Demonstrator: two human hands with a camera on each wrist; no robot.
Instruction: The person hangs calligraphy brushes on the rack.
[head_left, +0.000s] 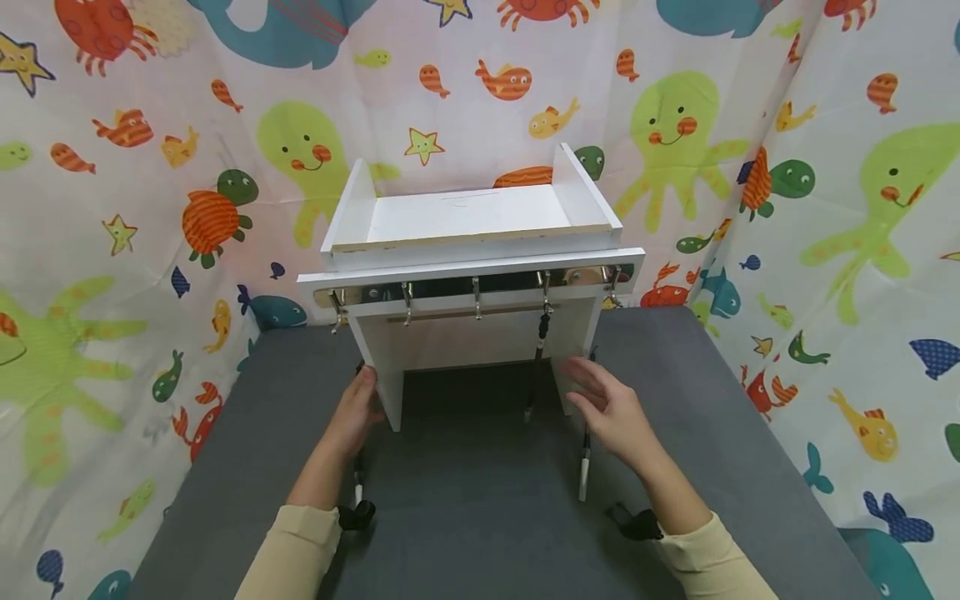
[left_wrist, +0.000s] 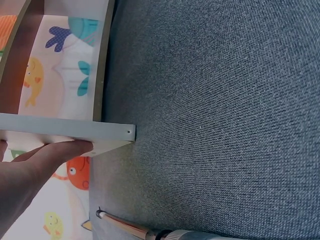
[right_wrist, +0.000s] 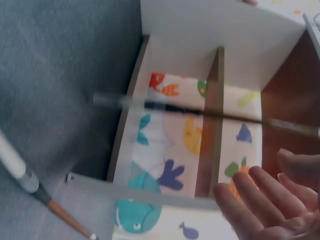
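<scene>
A white wooden shelf unit (head_left: 480,250) with a chrome rail of several hooks (head_left: 476,296) stands on the grey table. My left hand (head_left: 354,410) touches the outer face of its left side panel (head_left: 378,358), fingers laid along the board; the left wrist view shows the thumb side against the panel (left_wrist: 75,130). From one hook hangs a slim stick (head_left: 540,342), dark with a pale tip, blurred in the right wrist view. My right hand (head_left: 606,408) is beside the right side panel (head_left: 573,333), fingers loosely bent, with nothing held.
Thin sticks with brown, black and pale sections lie near each hand, one on the left (left_wrist: 130,227) and one on the right (right_wrist: 30,182). The grey tabletop (head_left: 480,517) spreads in front. A sea-animal curtain (head_left: 150,208) surrounds the table's back and sides.
</scene>
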